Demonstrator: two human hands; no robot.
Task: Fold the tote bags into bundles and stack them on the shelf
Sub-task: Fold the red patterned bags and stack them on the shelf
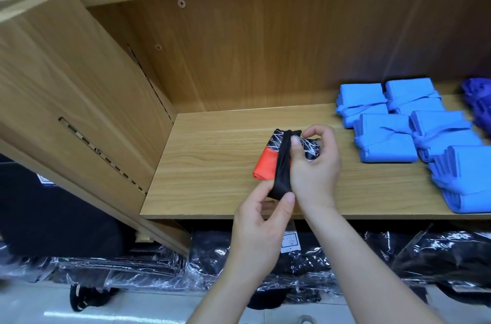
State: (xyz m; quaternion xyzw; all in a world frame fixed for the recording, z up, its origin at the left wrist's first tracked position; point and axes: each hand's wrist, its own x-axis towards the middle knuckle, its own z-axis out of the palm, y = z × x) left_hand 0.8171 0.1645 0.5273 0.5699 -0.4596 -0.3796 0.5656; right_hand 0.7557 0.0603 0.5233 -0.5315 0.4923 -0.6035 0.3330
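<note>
A folded tote bag bundle (268, 161), black with white scribble lines and an orange panel, lies on the wooden shelf (212, 180) near its front edge. A black strap runs around its middle. My right hand (313, 167) holds the bundle from the right, thumb pressed on the strap and fingers curled over the far end. My left hand (261, 220) pinches the near end of the strap between thumb and fingers. Several light blue bundles (388, 137), each tied with its own strap, lie in rows on the shelf at the right.
A dark blue bundle (478, 103) lies at the far right edge. The shelf's side panel (79, 100) stands to the left, the back panel behind. Below the shelf, black items in clear plastic bags (292, 262) lie on the floor.
</note>
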